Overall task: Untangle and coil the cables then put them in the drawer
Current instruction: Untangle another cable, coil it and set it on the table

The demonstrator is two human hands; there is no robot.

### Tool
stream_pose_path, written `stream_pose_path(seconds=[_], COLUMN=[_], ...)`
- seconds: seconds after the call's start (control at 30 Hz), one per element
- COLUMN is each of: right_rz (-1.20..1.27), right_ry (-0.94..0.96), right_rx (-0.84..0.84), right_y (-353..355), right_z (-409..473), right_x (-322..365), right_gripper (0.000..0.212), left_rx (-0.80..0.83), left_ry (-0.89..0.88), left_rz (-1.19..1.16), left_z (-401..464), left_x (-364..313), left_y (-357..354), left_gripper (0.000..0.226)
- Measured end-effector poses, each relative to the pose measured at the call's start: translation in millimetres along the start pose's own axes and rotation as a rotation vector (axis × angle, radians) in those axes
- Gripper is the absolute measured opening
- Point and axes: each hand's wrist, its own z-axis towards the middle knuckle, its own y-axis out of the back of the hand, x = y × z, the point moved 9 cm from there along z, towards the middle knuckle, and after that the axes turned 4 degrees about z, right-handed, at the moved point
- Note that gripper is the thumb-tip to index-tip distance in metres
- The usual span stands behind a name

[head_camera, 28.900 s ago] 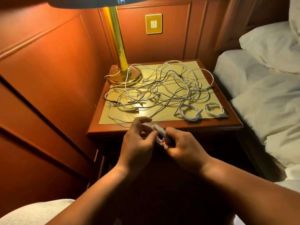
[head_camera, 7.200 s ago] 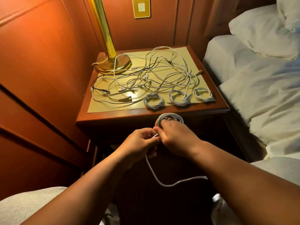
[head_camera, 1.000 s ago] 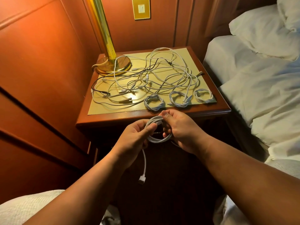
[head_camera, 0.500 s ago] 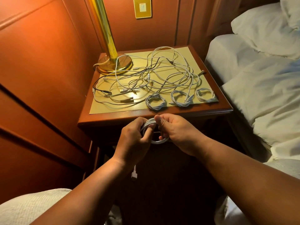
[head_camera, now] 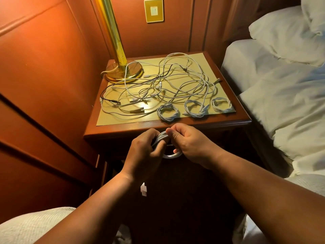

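both hands grip one white cable coil (head_camera: 168, 149) just in front of nightstand (head_camera: 123, 132) near edge: left hand (head_camera: 146, 154) curled round left side, right hand (head_camera: 189, 143) pinching top. tangled cables (head_camera: 168, 85) + 3 coils on top.

Light: warm amber glow falls from above the brass lamp (head_camera: 116, 41) onto the surface (head_camera: 242, 118), dim elsewhere.
Glare: bright streaks run down the lamp stem; sheen on the yellow mat (head_camera: 112, 118).
Shadows: the front below the surface is near black; wall panels (head_camera: 44, 67) darken toward the lower left.
Colour: the bed (head_camera: 281, 85) reads cooler, bluish-white.
Distortion: wide-angle bending at the edges; forearms loom large.
Focus: mostly sharp, slight softness at corners.
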Motion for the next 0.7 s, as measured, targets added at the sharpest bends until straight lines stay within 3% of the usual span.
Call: stream_pose_path(seconds=[0.23, 0.4, 0.57, 0.7], right_rz=[0.067, 0.091, 0.156, 0.274], right_ry=[0.029, 0.074, 0.061, 0.01], right_rx=[-0.042, -0.111, -0.071, -0.037], right_y=[4.3, 11.9, 8.7, 4.7], right_z=[0.1, -1.6, -5.0, -5.1], right_x=[0.5, 7.4, 9.6, 9.5], right_gripper=[0.033, 0.031, 0.023, 0.021], left_rx=[0.157, 0.164, 0.135, -0.011], left_ry=[0.096, 0.033, -0.21, -0.243], left_rz=[-0.324, -0.33, 0.042, 0.128], left_z=[5.2, 12.1, 11.0, 1.8], left_x=[2.8, 6.0, -6.1, -10.9], left_y=[-2.4, 7.7, 10.0, 8.0], left_gripper=[0.038, 0.043, 0.034, 0.03])
